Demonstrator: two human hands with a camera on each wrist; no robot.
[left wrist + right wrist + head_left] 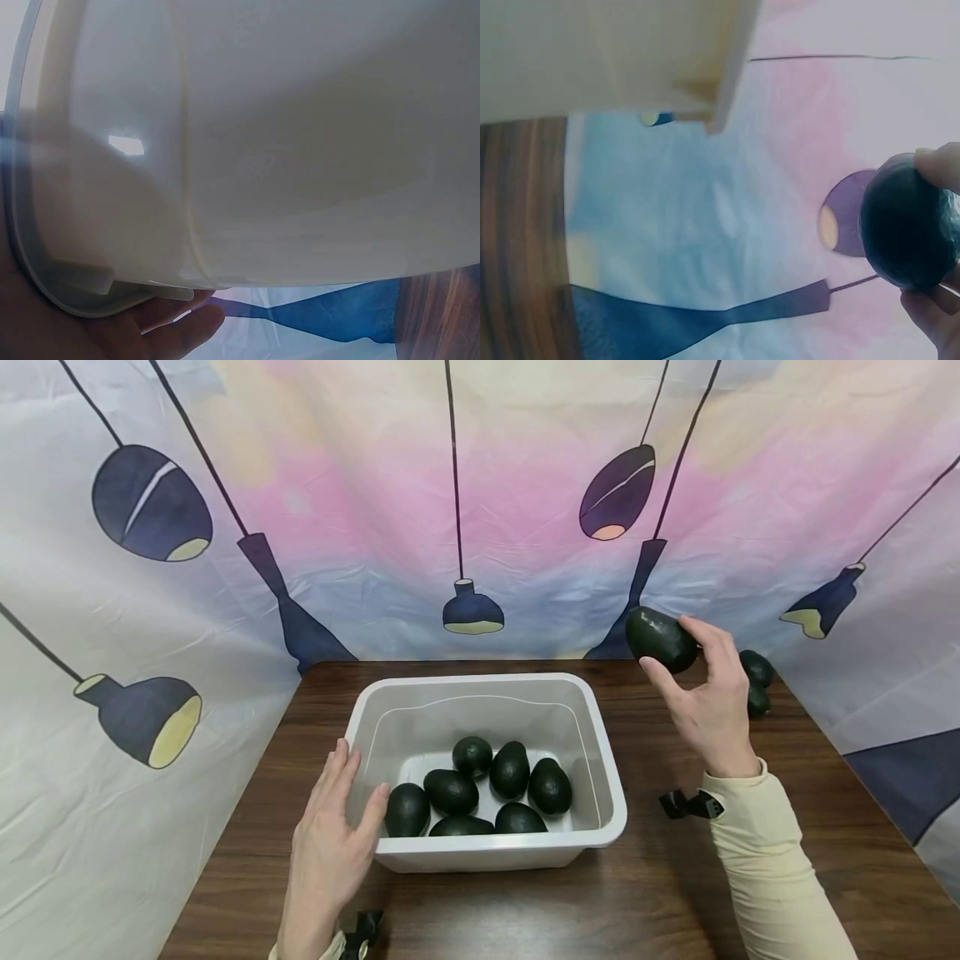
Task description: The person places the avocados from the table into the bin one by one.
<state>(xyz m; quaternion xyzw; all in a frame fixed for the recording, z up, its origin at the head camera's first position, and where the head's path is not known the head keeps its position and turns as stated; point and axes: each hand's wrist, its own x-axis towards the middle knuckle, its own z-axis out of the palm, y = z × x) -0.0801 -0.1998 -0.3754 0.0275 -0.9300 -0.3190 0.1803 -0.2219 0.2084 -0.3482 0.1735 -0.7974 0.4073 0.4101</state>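
Note:
My right hand (708, 706) holds a dark green avocado (662, 639) between thumb and fingers, raised above the table to the right of the bin. In the right wrist view this avocado (907, 225) shows at the right edge with fingertips around it. Several more avocados (450, 792) lie in the light grey plastic bin (480, 853), mostly towards its front and right. My left hand (330, 843) rests at the bin's left front corner, fingers extended along the left rim and thumb over the corner. In the left wrist view, fingers (184, 330) show by the bin's rim.
Behind my right hand, two avocados (756, 668) sit near the right edge of the dark wood table (645, 893), partly hidden. A cloth backdrop (375, 610) printed with hanging lamps stands behind and beside the table. Black wrist devices (690, 805) are on both wrists.

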